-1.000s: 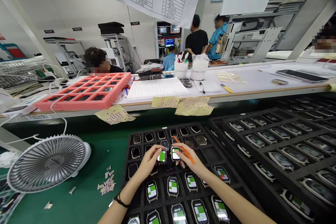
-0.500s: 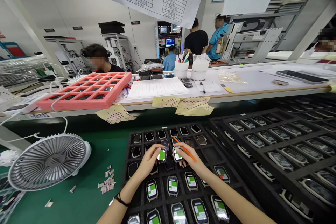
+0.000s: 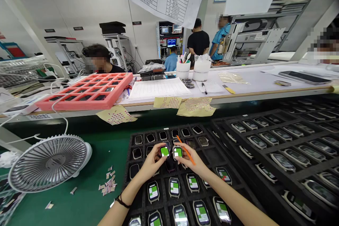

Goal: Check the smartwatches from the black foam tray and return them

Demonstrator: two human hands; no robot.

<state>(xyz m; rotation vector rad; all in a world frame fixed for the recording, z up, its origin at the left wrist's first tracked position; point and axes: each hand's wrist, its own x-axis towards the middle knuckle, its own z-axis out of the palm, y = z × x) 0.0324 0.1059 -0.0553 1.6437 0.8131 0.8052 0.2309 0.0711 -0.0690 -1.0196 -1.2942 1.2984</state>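
Note:
My left hand point(image 3: 150, 164) pinches a small smartwatch body point(image 3: 164, 151) with a lit green screen, held just above a black foam tray point(image 3: 127, 183). My right hand point(image 3: 191, 161) holds a second watch body point(image 3: 178, 152) with a green screen beside it, and an orange stick point(image 3: 186, 150) lies along its fingers. The two watches sit side by side, almost touching. Several more watch bodies rest in the tray's pockets: lit ones in the near rows, dark ones in the far rows.
A white desk fan point(image 3: 49, 162) stands at left on the green mat, with paper scraps point(image 3: 107, 184) near it. More black trays of watches point(image 3: 278, 148) fill the right. A pink tray point(image 3: 87, 91), papers and cups point(image 3: 182, 70) sit on the shelf behind; other people work beyond.
Both hands have lifted the two watches slightly and moved them a little farther up the tray. The screens face me more squarely.

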